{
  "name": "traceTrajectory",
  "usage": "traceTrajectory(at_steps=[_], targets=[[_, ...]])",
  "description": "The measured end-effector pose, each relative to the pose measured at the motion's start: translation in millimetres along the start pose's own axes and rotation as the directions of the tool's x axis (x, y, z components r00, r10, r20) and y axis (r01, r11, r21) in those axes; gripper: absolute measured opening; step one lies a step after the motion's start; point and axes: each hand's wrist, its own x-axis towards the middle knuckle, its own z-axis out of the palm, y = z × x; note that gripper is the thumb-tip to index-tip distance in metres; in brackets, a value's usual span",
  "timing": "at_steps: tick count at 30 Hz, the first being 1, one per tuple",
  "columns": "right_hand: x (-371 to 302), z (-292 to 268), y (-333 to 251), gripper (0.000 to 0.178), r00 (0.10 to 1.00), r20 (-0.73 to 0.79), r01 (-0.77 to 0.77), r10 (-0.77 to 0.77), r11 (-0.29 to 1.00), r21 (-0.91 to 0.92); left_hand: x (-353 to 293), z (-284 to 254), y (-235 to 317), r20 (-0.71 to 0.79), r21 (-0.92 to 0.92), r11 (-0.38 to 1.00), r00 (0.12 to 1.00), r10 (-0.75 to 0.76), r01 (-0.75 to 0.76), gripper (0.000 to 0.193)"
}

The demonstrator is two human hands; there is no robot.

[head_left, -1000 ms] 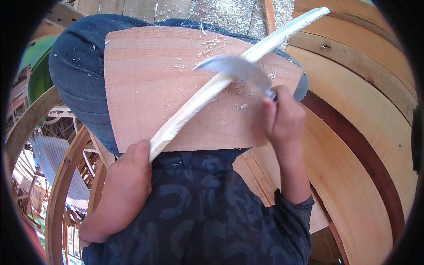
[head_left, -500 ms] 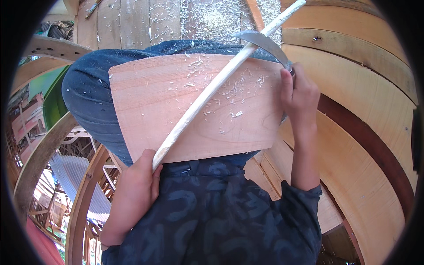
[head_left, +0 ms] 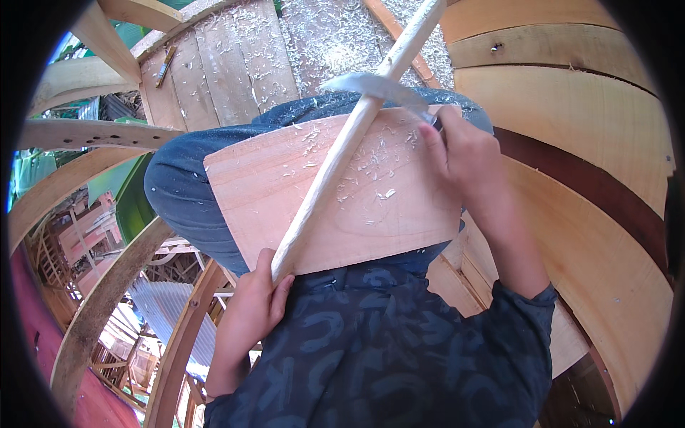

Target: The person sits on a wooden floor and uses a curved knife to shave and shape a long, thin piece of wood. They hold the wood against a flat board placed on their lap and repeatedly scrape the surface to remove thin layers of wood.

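A long, pale, peeled wooden stick (head_left: 325, 182) slants from near my waist up past my knees to the far right. My left hand (head_left: 260, 299) is closed round its near end. In my right hand (head_left: 464, 153) is the handle of a sickle (head_left: 378, 87), mostly hidden by the fingers. Its curved metal blade crosses the stick's far part and lies against it. Under the stick a flat reddish wooden board (head_left: 278, 192) rests on my lap, with small wood shavings scattered over it.
Beyond my legs, shavings cover a plank floor (head_left: 228, 64), where a brush-like tool (head_left: 165, 66) and a narrow orange-brown wooden strip (head_left: 399, 36) lie. Curved hull-like planks (head_left: 571, 107) rise at the right. Wooden ribs (head_left: 114, 285) stand at the left, with corrugated sheet (head_left: 178, 314) beyond.
The sickle has moved left across the stick, and my right hand has shifted left with it. The view has turned, so my lap and left hand appear farther right and lower.
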Motion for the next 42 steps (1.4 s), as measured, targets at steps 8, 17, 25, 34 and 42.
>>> traceTrajectory(at_steps=[8,17,25,34,42], targets=[[22,-4,33,0.034,0.991,-0.065,-0.123,0.117,0.987,-0.101,-2,0,-3,-0.008,-0.074,0.997,1.0,0.008,-0.008,0.025],[4,6,-4,0.032,0.996,-0.08,0.05,-0.045,0.997,0.057,2,-1,-14,0.046,-0.108,0.994,0.999,0.015,-0.01,0.027],[-9,-3,-35,0.037,0.971,0.07,0.227,-0.23,0.973,0.043,5,-2,-12,0.055,-0.141,0.99,0.998,0.01,-0.002,0.026],[-3,-5,-26,0.036,0.968,0.156,0.194,-0.196,0.981,0.029,7,-3,-7,0.099,-0.158,0.987,0.995,-0.019,0.035,0.03],[16,-4,-3,0.03,0.991,0.055,-0.122,0.12,0.992,0.026,7,-3,-7,0.081,-0.163,0.986,0.997,-0.02,0.033,0.028]])
